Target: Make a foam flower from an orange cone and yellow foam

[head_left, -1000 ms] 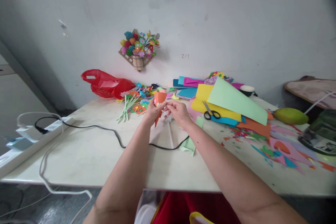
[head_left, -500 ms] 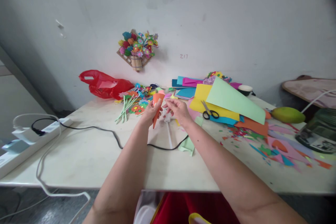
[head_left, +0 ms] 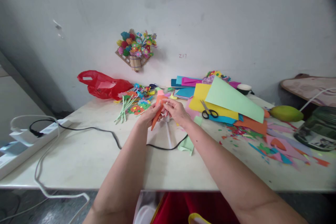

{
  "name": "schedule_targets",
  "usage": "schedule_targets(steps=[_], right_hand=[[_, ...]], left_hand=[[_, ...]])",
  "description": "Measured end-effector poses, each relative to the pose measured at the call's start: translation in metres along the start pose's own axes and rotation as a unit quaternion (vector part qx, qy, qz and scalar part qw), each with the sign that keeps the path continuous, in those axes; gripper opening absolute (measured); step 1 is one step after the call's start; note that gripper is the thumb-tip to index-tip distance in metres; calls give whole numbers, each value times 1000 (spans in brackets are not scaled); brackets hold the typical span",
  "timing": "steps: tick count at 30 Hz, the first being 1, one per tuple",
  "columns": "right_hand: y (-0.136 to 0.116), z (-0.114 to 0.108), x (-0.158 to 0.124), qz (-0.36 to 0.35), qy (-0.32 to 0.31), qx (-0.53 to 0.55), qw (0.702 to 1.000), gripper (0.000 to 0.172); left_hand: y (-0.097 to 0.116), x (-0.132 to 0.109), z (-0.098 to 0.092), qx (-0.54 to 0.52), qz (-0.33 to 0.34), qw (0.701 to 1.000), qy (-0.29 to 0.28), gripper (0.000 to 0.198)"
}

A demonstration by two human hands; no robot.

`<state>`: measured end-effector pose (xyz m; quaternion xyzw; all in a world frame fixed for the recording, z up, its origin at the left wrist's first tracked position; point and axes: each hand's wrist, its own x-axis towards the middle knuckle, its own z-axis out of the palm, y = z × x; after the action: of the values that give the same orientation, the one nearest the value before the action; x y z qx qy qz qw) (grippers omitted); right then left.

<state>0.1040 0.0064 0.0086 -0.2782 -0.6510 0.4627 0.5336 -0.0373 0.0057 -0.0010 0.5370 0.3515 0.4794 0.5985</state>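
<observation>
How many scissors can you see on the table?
1. The black-handled scissors lie on the yellow sheet, just right of the right hand. More may be hidden under the paper pile.

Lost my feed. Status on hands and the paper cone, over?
Left hand gripping orange paper cone, tip down. Right hand pinching its top. Black cable on table below.

Bare left forearm (head_left: pixel 123 171), bare right forearm (head_left: pixel 223 168) (red garment (head_left: pixel 175 206) at lap)

On surface (head_left: pixel 105 154): bag (head_left: pixel 105 85) back left, paper flowers (head_left: pixel 136 105) beside it, scissors (head_left: pixel 209 113) atop paper sheets (head_left: pixel 231 101) right of hands (head_left: pixel 177 112); power strip (head_left: pixel 56 125) at left edge.
</observation>
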Motion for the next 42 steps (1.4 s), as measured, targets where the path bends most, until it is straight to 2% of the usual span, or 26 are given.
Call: schedule_targets(steps=[4,10,19,24,26,31,38,42], right_hand=[[1,1,0,-15,-2,-25,1000,15],[-2,2,0,-8,28,-48,998,13],[-3,5,-1,54,56,-20,997,10],[-2,8,-2,47,33,11,998,18],[-2,8,-3,37,12,27,999,21],[-7,6,-6,9,-13,54,998,23],[-13,6,-7,-7,9,39,999,32],[-10,6,-6,-31,9,-2,999,29]], left_hand=[[1,0,2,10,8,1000,25,49],[1,0,6,36,26,996,71,52],[-2,4,12,55,95,984,143,56],[-1,6,7,10,68,981,180,60],[-1,6,3,-15,42,987,157,61],[3,3,-2,-76,-47,995,32,69],[7,-3,1,-82,-58,995,-16,74],[3,-3,-2,-67,-56,995,-57,76]])
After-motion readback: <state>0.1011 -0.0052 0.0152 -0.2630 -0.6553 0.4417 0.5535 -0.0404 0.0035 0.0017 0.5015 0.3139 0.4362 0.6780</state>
